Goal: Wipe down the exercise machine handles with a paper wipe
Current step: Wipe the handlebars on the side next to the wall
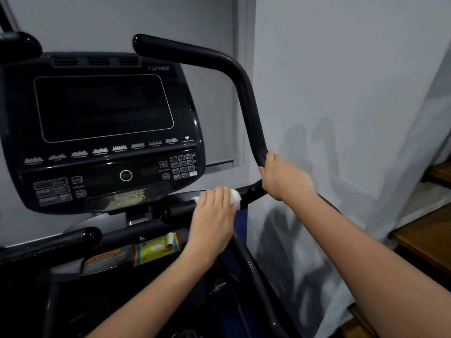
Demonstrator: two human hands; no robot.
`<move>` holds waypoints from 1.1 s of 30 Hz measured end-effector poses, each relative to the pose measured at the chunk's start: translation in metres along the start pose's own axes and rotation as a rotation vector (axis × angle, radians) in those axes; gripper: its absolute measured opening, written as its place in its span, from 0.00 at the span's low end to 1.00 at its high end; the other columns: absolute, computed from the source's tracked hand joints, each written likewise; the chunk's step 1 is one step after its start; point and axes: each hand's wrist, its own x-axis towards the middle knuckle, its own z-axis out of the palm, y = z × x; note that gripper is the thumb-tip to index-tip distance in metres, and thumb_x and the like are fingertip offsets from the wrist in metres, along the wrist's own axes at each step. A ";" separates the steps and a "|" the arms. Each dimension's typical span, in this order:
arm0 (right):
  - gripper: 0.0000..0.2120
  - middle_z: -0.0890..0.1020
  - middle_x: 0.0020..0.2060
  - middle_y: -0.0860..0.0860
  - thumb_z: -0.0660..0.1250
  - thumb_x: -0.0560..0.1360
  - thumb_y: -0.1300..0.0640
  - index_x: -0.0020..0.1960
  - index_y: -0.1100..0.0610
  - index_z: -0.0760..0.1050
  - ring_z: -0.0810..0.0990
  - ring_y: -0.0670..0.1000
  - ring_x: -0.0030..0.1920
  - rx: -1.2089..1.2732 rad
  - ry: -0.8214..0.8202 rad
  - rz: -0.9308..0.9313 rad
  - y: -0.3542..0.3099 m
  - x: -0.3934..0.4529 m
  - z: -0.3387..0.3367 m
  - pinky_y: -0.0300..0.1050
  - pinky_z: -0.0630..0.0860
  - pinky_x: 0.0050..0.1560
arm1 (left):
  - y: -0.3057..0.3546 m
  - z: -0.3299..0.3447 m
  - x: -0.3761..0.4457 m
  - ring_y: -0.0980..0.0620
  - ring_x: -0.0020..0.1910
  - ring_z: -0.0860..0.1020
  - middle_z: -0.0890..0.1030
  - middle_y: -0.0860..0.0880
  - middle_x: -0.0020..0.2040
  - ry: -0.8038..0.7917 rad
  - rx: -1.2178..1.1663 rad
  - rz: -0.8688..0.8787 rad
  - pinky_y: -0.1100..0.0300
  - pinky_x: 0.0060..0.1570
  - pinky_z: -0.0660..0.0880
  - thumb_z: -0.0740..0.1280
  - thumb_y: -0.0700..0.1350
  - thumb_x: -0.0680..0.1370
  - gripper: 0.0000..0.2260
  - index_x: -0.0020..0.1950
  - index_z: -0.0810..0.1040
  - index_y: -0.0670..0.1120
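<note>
Left hand: I had it palm down, fingers curled over the white paper wipe, pressing it onto the lower bar | Right hand: arm stretched forward, fingers wrapped tight round the black handle at its bend | Wipe: between my hands, just below the console.

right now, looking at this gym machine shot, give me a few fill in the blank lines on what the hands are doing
1. The paper wipe is held in the ____ hand.
2. The right hand grips the black ____ at its bend.
3. The round button on the console has a ____ ring.
4. The wipe's colour is ____.

Missing words: left; handle; green; white
</note>
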 end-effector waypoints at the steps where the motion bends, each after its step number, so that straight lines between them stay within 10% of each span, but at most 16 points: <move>1: 0.19 0.75 0.57 0.58 0.49 0.84 0.49 0.66 0.63 0.62 0.72 0.57 0.41 -0.009 0.000 -0.005 0.000 0.000 0.000 0.49 0.66 0.38 | -0.016 -0.004 -0.007 0.42 0.44 0.74 0.76 0.44 0.46 0.021 -0.004 -0.030 0.48 0.48 0.71 0.54 0.49 0.84 0.14 0.55 0.75 0.43; 5: 0.21 0.75 0.58 0.58 0.48 0.85 0.49 0.69 0.63 0.60 0.78 0.59 0.48 -0.039 0.000 -0.018 -0.001 -0.001 0.000 0.49 0.65 0.38 | -0.060 -0.042 -0.013 0.41 0.40 0.80 0.81 0.47 0.41 -0.284 0.031 -0.134 0.51 0.40 0.73 0.51 0.49 0.84 0.15 0.51 0.77 0.48; 11: 0.19 0.75 0.58 0.57 0.49 0.84 0.49 0.66 0.63 0.62 0.76 0.59 0.46 -0.031 -0.006 -0.004 -0.002 -0.001 0.000 0.49 0.66 0.38 | -0.043 -0.046 0.073 0.42 0.48 0.85 0.85 0.41 0.48 -0.937 -0.432 -0.488 0.52 0.54 0.80 0.54 0.51 0.78 0.20 0.54 0.82 0.44; 14: 0.18 0.75 0.56 0.57 0.49 0.84 0.49 0.64 0.62 0.63 0.76 0.58 0.44 -0.030 -0.001 -0.005 -0.002 0.000 -0.001 0.49 0.65 0.38 | 0.010 -0.027 0.084 0.42 0.63 0.79 0.80 0.44 0.63 -0.730 -0.291 -0.326 0.52 0.62 0.72 0.55 0.50 0.82 0.18 0.64 0.79 0.47; 21: 0.19 0.75 0.56 0.57 0.48 0.84 0.48 0.64 0.62 0.63 0.76 0.59 0.44 -0.046 -0.012 -0.013 -0.001 -0.001 0.000 0.49 0.65 0.36 | 0.015 0.001 0.002 0.40 0.53 0.71 0.72 0.39 0.56 -0.109 0.054 0.063 0.46 0.59 0.69 0.54 0.46 0.82 0.19 0.69 0.68 0.37; 25: 0.19 0.75 0.57 0.57 0.48 0.85 0.49 0.66 0.62 0.62 0.71 0.56 0.41 -0.031 -0.010 -0.002 -0.001 -0.001 -0.001 0.49 0.64 0.37 | -0.044 -0.015 -0.017 0.41 0.38 0.76 0.78 0.44 0.40 0.018 -0.016 -0.056 0.48 0.41 0.71 0.53 0.50 0.83 0.13 0.49 0.73 0.47; 28: 0.19 0.75 0.58 0.56 0.48 0.85 0.49 0.67 0.63 0.62 0.76 0.57 0.45 -0.037 -0.004 -0.006 -0.001 -0.001 0.000 0.49 0.64 0.38 | -0.069 -0.036 -0.009 0.40 0.35 0.81 0.81 0.44 0.37 -0.256 -0.007 -0.187 0.53 0.35 0.74 0.51 0.48 0.83 0.16 0.43 0.75 0.46; 33: 0.19 0.75 0.57 0.56 0.49 0.85 0.49 0.66 0.63 0.62 0.71 0.55 0.41 -0.030 -0.012 0.014 -0.003 -0.001 -0.002 0.49 0.65 0.37 | -0.053 -0.047 0.066 0.41 0.47 0.85 0.86 0.41 0.44 -0.899 -0.461 -0.478 0.51 0.56 0.80 0.52 0.50 0.80 0.21 0.48 0.82 0.43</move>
